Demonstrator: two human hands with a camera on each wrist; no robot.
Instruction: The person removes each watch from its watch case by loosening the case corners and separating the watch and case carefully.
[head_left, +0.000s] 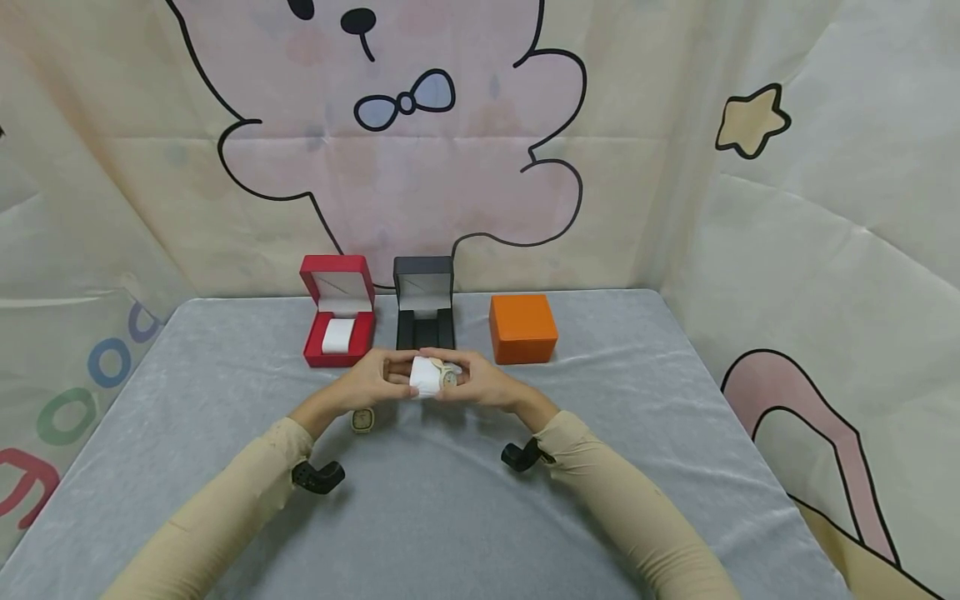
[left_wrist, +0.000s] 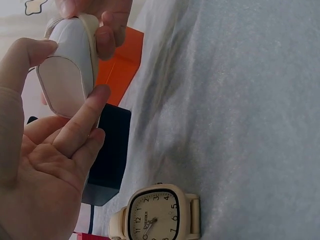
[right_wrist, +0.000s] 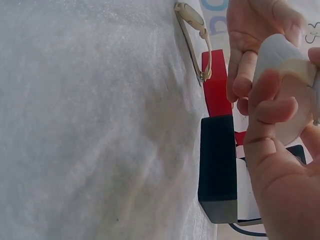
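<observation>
A white watch cushion [head_left: 425, 377] is held up between the two hands, above the cloth-covered table [head_left: 450, 517] and about midway between its left and right edges. The cushion's axis, running through its flat oval end, points from one hand to the other, roughly in line with the table's back edge. The left hand [head_left: 371, 383] pinches the left part between thumb and fingers; the right hand [head_left: 491, 385] grips the other end, where a cream wristwatch [head_left: 448, 377] sits with its strap passing over the cushion. How far round the strap goes, the fingers hide.

The open black watch box [head_left: 424, 265] stands straight beyond the gap between the hands, close to the back edge, its lid raised and its front partly behind the fingers. Neither hand is clearly nearer to it. The open red watch box [head_left: 337, 360], with its own white cushion [head_left: 338, 336], lies beyond the left hand; the orange box [head_left: 523, 329], closed, lies beyond the right one and a little outward. A second cream watch [head_left: 362, 420], square-faced, rests on the table just below the left hand, clearly nearer to that hand than to the other
</observation>
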